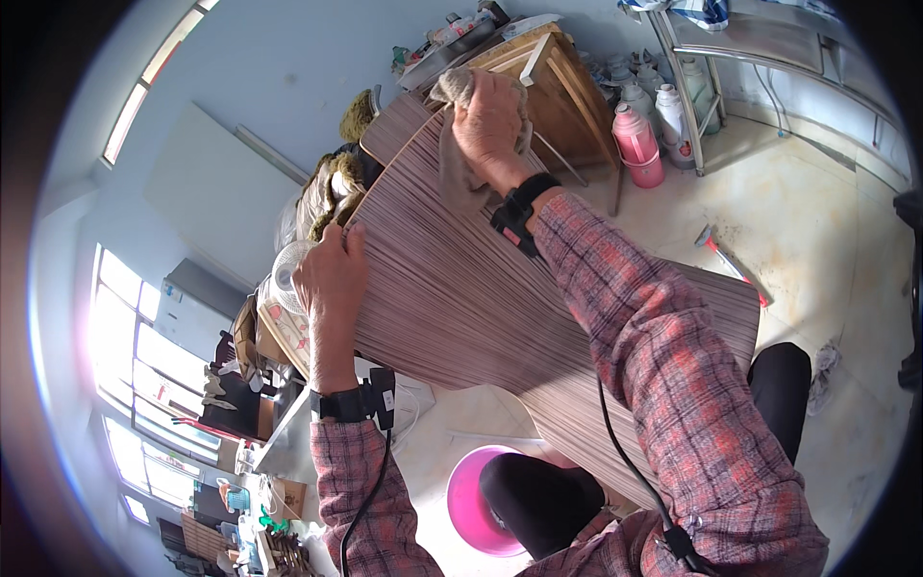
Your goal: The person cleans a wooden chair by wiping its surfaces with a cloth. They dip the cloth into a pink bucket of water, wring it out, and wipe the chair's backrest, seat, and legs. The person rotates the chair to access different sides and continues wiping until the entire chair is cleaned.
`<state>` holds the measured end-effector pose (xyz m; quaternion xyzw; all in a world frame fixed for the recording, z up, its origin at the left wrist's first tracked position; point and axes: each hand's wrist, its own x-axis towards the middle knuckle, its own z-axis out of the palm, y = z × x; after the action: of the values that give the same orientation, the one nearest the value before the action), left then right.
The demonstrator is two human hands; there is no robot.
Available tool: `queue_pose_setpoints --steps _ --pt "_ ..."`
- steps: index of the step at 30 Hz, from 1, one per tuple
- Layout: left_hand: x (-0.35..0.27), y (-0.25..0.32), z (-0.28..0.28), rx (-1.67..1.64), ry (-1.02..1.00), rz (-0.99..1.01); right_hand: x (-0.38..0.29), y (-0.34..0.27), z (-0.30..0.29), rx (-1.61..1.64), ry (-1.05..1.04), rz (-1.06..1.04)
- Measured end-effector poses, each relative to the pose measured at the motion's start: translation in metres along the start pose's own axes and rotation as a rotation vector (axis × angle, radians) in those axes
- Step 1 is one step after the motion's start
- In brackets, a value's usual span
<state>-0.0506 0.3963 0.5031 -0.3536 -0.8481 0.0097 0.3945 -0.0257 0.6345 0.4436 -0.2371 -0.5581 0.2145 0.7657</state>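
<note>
Before me is a curved wood-grain board (pixel 461 303) with dark stripes, narrowed at its middle, that looks like a bent-plywood chair shell. My left hand (pixel 332 281) grips its left edge, the thumb on the striped face and the other fingers partly hidden behind. A crumpled grey-beige cloth (pixel 461 177) is bunched in my right hand (pixel 494 126). That hand presses it against the board's far upper end, and part of the cloth hangs down over the stripes. Black straps with cabled devices circle both wrists.
A pink basin (pixel 469 505) stands on the floor by my knee. To the right lies a red-handled scraper (pixel 732 265). Beyond are a pink thermos flask (pixel 636 148), a wooden cabinet (pixel 570 108) and a metal rack (pixel 692 79). A white fan (pixel 287 278) is behind my left hand.
</note>
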Motion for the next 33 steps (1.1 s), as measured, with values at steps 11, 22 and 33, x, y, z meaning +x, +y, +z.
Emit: queue_pose_setpoints --steps 11,22,33 --pt "0.000 0.002 0.000 0.009 0.014 -0.008 -0.059 -0.008 -0.031 0.018 -0.073 -0.151" --pt "-0.001 0.001 0.000 -0.006 0.000 -0.014 -0.100 -0.014 -0.051 0.112 -0.285 -0.251" --pt "-0.002 0.002 0.000 -0.001 0.018 -0.015 -0.048 0.019 -0.032 0.071 -0.131 -0.275"
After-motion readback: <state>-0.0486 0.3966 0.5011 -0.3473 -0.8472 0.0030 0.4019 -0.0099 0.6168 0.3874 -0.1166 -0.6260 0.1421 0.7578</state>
